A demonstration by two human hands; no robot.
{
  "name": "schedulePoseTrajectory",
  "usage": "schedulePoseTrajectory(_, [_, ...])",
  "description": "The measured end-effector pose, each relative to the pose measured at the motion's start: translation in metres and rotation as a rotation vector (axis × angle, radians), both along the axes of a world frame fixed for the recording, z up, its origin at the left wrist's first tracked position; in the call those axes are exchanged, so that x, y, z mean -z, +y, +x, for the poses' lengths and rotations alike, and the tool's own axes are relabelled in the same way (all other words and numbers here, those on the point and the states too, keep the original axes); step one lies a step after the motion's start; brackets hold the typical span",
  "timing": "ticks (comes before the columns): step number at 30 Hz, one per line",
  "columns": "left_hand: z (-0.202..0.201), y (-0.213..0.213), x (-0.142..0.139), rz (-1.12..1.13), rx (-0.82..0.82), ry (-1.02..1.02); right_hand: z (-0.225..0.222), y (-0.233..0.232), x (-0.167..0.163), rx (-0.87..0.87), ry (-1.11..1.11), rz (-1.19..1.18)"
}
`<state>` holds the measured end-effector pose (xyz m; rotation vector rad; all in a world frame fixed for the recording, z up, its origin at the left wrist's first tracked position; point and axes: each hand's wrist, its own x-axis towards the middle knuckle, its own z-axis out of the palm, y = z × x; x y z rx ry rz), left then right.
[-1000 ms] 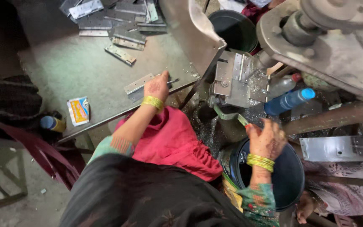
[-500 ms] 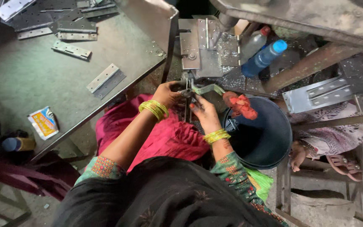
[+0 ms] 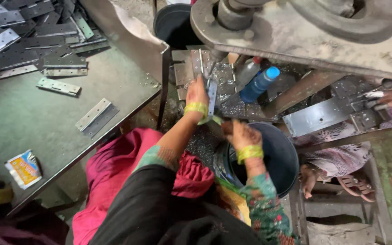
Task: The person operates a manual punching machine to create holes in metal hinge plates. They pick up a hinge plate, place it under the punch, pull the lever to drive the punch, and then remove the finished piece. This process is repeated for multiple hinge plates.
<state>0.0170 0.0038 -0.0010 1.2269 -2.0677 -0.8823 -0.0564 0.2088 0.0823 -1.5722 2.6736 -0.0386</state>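
**Left hand now holds a hinge at the press; right hand over the bucket**

Head view: half a second ago both hands met at the press bed; now they have parted. The left hand (image 3: pixel 197 94) is closed around a metal hinge plate (image 3: pixel 212 96), standing it upright on the press bed (image 3: pixel 223 75) under the machine head, so a piece looks to be going into the tool. The right hand (image 3: pixel 237 132) has drawn back, near the rim of the dark bucket (image 3: pixel 281 159); its fingers are blurred, so I cannot tell whether it grips anything. The bucket's inside is too dark to read. A second dark bucket (image 3: pixel 173 25) stands farther off. Loose hinges (image 3: pixel 46 41) lie piled on the table (image 3: pixel 32 118) at left; a blue-capped bottle (image 3: pixel 259 85) rests right of the press.
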Motion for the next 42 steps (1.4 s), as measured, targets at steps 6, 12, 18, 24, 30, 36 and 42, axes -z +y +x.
schedulePoseTrajectory(6, [0.001,0.037,0.007,-0.4,0.265,-0.586,-0.005,0.012,0.019,0.076,-0.139,0.169])
schedulePoseTrajectory(12, [-0.003,0.037,-0.014,-0.364,0.208,-0.843,-0.004,0.025,0.073,0.104,-0.17,0.115])
schedulePoseTrajectory(18, [0.005,0.021,-0.03,-0.381,0.242,-0.671,0.004,0.042,0.132,0.318,-0.36,0.055])
schedulePoseTrajectory(24, [-0.001,0.004,-0.028,-0.382,0.418,-0.865,-0.002,0.05,0.155,0.17,-0.248,0.011])
schedulePoseTrajectory(30, [-0.019,-0.012,-0.007,-0.565,0.236,-0.945,-0.004,0.052,0.146,0.235,-0.312,0.102])
schedulePoseTrajectory(36, [-0.008,-0.024,0.017,-0.553,0.18,-0.427,-0.005,0.054,0.145,0.159,-0.339,-0.157])
schedulePoseTrajectory(42, [-0.007,-0.029,0.016,-0.703,0.398,-0.819,-0.003,0.055,0.142,0.228,-0.386,0.115])
